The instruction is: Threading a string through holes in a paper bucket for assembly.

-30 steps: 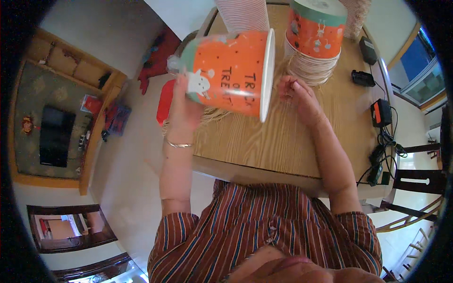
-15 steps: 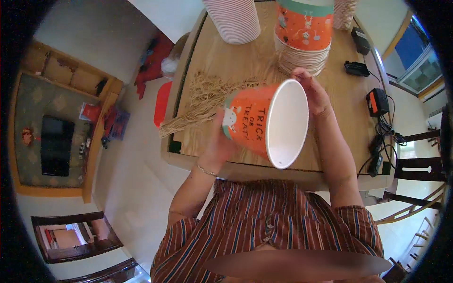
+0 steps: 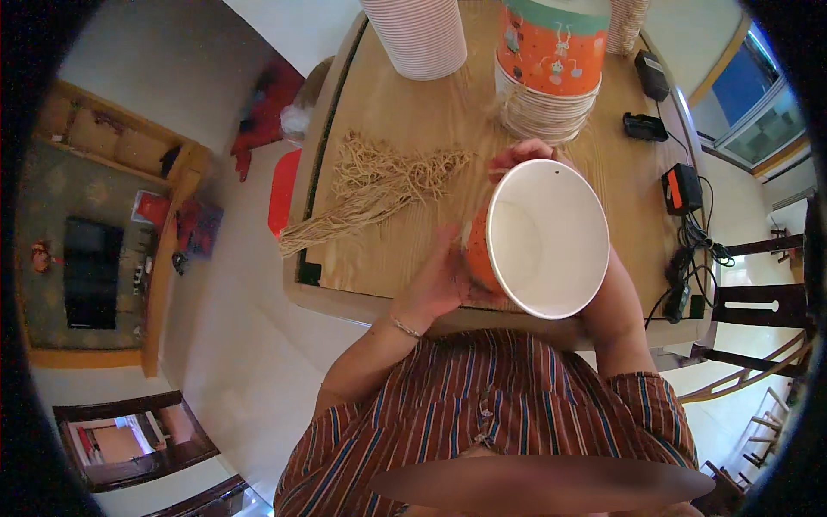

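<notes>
An orange paper bucket (image 3: 487, 258) is tilted in front of me, its white inside facing up toward me. One small hole shows near the far part of its rim. My left hand (image 3: 444, 280) is closed on the bucket's lower side, the fingers partly hidden behind it. My right hand (image 3: 524, 155) is bent round the bucket's far side, its fingertips curled by the rim and its palm out of sight. Beyond it stands an upturned stack of white-rimmed paper buckets (image 3: 551, 56), the top one orange and green, with cord about the lower rims.
A bundle of tan twisted cords (image 3: 388, 177) lies on the wooden table (image 3: 345, 267) at the left. White stacked tubs (image 3: 418, 39) stand at the far edge. Black adapters (image 3: 680, 189) and tangled cables (image 3: 693, 241) lie along the right edge, near a dark chair (image 3: 758, 306).
Both hands have brought the paper bucket to the right and turned it, so more of its inside faces me and its printed side is mostly hidden.
</notes>
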`<state>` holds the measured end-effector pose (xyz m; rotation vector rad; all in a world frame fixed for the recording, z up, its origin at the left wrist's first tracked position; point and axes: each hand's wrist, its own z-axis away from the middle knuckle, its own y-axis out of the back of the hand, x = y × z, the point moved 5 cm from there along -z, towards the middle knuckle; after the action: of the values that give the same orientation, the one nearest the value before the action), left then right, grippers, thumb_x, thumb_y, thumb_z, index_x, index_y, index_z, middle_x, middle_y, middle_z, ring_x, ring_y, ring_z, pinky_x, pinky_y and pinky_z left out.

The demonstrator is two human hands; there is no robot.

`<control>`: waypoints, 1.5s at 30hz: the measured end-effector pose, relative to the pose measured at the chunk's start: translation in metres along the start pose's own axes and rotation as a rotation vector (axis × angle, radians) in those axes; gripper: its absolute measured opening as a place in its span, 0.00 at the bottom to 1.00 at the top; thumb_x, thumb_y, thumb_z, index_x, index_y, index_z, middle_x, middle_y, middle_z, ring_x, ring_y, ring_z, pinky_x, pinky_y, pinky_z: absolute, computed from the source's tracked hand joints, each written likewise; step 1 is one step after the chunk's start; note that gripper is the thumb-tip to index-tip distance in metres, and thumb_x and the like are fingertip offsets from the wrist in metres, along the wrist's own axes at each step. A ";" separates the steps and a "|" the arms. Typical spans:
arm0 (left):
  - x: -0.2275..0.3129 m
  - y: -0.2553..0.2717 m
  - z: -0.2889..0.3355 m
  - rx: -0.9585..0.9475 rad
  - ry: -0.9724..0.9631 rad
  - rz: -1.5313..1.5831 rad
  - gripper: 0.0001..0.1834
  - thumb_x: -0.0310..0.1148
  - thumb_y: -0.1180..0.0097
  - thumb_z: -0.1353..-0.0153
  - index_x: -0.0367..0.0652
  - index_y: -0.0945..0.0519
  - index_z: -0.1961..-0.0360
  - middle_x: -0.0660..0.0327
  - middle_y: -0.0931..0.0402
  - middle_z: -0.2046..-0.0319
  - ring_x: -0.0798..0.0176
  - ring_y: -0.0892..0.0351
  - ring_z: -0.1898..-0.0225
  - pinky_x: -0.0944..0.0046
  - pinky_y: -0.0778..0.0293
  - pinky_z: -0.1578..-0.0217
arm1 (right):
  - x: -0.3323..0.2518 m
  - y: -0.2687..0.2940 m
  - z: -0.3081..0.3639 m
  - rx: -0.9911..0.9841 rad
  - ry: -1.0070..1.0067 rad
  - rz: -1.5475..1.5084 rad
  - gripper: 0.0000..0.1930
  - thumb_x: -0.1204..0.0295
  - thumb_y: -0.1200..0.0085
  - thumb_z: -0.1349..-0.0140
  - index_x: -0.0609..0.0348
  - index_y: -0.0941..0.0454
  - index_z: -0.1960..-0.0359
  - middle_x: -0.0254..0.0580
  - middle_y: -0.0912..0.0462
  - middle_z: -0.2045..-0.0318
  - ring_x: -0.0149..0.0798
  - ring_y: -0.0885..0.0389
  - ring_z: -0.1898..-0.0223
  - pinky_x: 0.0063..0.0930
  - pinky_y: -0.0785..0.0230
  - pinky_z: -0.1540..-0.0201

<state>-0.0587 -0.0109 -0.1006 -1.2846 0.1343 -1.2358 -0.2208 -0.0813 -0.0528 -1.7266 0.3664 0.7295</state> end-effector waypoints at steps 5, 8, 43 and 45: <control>0.004 0.014 -0.016 0.130 -0.059 -0.127 0.38 0.66 0.67 0.34 0.47 0.39 0.35 0.55 0.30 0.42 0.50 0.24 0.46 0.41 0.21 0.57 | -0.001 0.029 -0.008 0.031 -0.071 0.030 0.15 0.60 0.54 0.32 0.56 0.26 0.52 0.41 0.19 0.58 0.39 0.19 0.59 0.37 0.23 0.58; 0.009 0.021 -0.012 0.196 -0.112 -0.101 0.31 0.58 0.62 0.32 0.47 0.37 0.38 0.56 0.28 0.45 0.53 0.22 0.49 0.48 0.20 0.58 | 0.003 0.027 -0.010 -0.004 -0.124 -0.356 0.16 0.58 0.55 0.31 0.56 0.26 0.53 0.41 0.18 0.60 0.40 0.19 0.61 0.37 0.23 0.58; 0.130 0.080 0.052 1.018 -0.863 -1.681 0.09 0.31 0.38 0.44 0.41 0.23 0.64 0.55 0.29 0.66 0.51 0.29 0.60 0.56 0.32 0.58 | 0.033 0.013 -0.018 0.161 -0.230 0.378 0.12 0.61 0.51 0.32 0.56 0.24 0.66 0.31 0.23 0.79 0.25 0.24 0.80 0.19 0.34 0.79; 0.130 0.086 0.053 0.991 -0.868 -1.606 0.08 0.30 0.38 0.44 0.41 0.22 0.65 0.55 0.29 0.66 0.51 0.29 0.61 0.56 0.32 0.59 | 0.036 0.017 -0.019 0.168 -0.251 0.408 0.13 0.60 0.51 0.32 0.56 0.24 0.66 0.31 0.23 0.79 0.26 0.24 0.81 0.19 0.34 0.80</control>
<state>0.0831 -0.0916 -0.0784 -0.7224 -2.1971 -1.4268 -0.1983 -0.0994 -0.0856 -1.3954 0.5962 1.1630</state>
